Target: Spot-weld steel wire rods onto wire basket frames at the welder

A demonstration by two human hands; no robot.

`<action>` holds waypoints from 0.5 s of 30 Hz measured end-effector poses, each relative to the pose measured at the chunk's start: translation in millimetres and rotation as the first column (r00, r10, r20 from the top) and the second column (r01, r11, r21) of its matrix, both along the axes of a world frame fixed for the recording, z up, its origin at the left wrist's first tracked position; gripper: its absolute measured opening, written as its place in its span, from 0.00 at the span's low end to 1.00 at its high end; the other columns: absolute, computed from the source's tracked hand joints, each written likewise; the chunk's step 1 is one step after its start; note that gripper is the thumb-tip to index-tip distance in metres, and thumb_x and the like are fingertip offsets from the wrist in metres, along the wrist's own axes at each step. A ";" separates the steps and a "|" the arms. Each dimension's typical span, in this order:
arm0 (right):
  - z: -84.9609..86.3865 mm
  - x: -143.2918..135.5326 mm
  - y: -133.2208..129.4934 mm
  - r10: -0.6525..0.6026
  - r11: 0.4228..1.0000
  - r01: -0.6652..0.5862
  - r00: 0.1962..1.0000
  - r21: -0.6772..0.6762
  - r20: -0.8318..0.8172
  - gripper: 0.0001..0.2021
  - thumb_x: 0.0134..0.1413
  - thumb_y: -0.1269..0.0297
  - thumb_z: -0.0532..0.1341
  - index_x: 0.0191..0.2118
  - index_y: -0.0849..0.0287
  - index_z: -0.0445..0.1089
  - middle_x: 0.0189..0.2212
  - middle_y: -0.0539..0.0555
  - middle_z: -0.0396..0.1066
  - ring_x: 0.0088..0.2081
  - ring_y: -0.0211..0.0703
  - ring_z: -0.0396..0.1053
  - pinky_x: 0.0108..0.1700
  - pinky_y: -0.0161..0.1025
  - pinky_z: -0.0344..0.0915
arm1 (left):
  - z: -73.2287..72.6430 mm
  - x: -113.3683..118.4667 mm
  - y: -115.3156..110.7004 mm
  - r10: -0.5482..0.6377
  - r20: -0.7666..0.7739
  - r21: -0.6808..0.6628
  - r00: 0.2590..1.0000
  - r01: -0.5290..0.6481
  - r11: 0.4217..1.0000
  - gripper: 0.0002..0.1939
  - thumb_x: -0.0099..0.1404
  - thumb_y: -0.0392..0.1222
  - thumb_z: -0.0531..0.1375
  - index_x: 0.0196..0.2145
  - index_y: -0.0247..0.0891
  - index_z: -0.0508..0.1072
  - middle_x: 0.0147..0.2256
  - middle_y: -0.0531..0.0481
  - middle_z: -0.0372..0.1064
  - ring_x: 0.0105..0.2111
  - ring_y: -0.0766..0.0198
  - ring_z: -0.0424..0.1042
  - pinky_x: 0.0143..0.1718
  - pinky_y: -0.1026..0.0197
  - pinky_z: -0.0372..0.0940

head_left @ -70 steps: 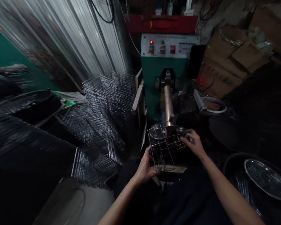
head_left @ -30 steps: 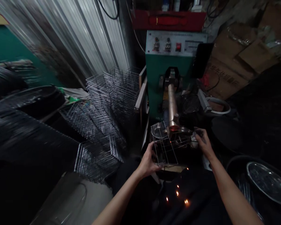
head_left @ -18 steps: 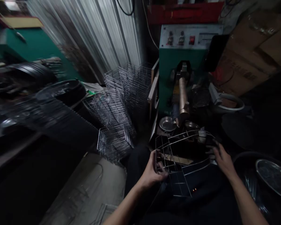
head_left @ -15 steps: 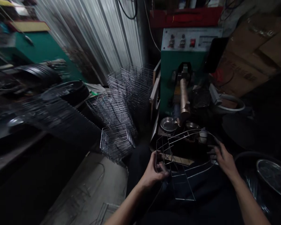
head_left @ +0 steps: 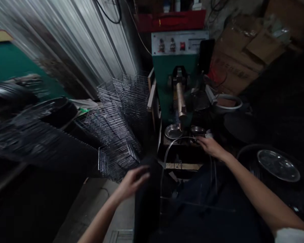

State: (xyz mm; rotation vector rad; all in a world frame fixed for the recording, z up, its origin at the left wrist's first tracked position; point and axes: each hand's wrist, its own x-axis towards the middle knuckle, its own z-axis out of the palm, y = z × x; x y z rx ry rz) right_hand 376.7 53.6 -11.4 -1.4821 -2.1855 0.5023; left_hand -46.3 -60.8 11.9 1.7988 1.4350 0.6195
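My right hand [head_left: 211, 147] pinches the top of a thin wire frame [head_left: 166, 153], whose curved edge arches over my lap and is partly blurred. To the left, my left hand [head_left: 133, 182] hovers apart from the frame, with its fingers loosely spread and nothing in them. Beyond it stand stacks of bent wire grids [head_left: 119, 153]. In front of me is a green machine [head_left: 164, 72] with a copper-coloured arm [head_left: 181, 101] above a round metal dish [head_left: 173, 132].
Cardboard boxes [head_left: 233, 67] are piled at the back right. A dark tub on the right holds a round metal disc [head_left: 278, 165]. Dark mesh panels [head_left: 53, 141] lie at the left. A wooden strip [head_left: 184, 166] crosses below the machine.
My left hand has let go of the wire frame and moved left. The frame has turned in my right hand, which has moved left and up. The view has shifted to the right.
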 end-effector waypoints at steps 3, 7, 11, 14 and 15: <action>2.7 -42.1 9.8 0.022 0.999 -0.016 0.994 -0.049 0.110 0.17 0.67 0.61 0.57 0.57 0.46 0.75 0.42 0.55 0.81 0.41 0.53 0.78 0.42 0.42 0.70 | 14.7 29.9 71.9 -0.079 -0.193 0.166 0.978 0.111 0.980 0.26 0.73 0.53 0.52 0.59 0.35 0.73 0.44 0.41 0.81 0.42 0.54 0.80 0.46 0.55 0.74; -7.4 -50.0 8.1 -0.037 0.999 0.041 0.990 -0.030 0.136 0.18 0.69 0.60 0.57 0.60 0.45 0.73 0.45 0.55 0.80 0.44 0.55 0.79 0.45 0.44 0.71 | 13.5 87.9 131.3 -0.162 -0.423 0.227 0.892 0.277 0.934 0.17 0.71 0.43 0.57 0.54 0.39 0.76 0.46 0.42 0.80 0.43 0.55 0.79 0.45 0.59 0.71; -26.7 -22.8 -4.9 -0.060 0.998 0.060 0.998 -0.023 0.033 0.20 0.70 0.61 0.53 0.62 0.49 0.70 0.53 0.55 0.77 0.53 0.55 0.76 0.53 0.48 0.71 | -2.0 114.2 144.3 -0.188 -0.502 0.218 0.844 0.335 0.917 0.18 0.69 0.36 0.56 0.55 0.42 0.75 0.45 0.42 0.79 0.42 0.53 0.79 0.42 0.58 0.71; -33.7 -15.8 -11.8 -0.110 0.994 0.110 0.994 -0.027 -0.006 0.19 0.70 0.62 0.54 0.61 0.48 0.72 0.52 0.55 0.78 0.51 0.55 0.77 0.51 0.47 0.72 | -10.1 119.7 147.8 -0.208 -0.532 0.214 0.821 0.367 0.905 0.19 0.70 0.36 0.54 0.57 0.42 0.72 0.46 0.40 0.77 0.41 0.52 0.79 0.40 0.57 0.70; -33.6 -16.9 -12.0 -0.121 0.992 0.122 0.992 -0.028 0.017 0.19 0.70 0.62 0.54 0.61 0.48 0.71 0.51 0.55 0.78 0.50 0.55 0.77 0.49 0.47 0.72 | -11.6 120.9 149.6 -0.211 -0.537 0.214 0.817 0.374 0.902 0.18 0.71 0.37 0.53 0.56 0.42 0.73 0.45 0.40 0.77 0.40 0.52 0.79 0.39 0.57 0.70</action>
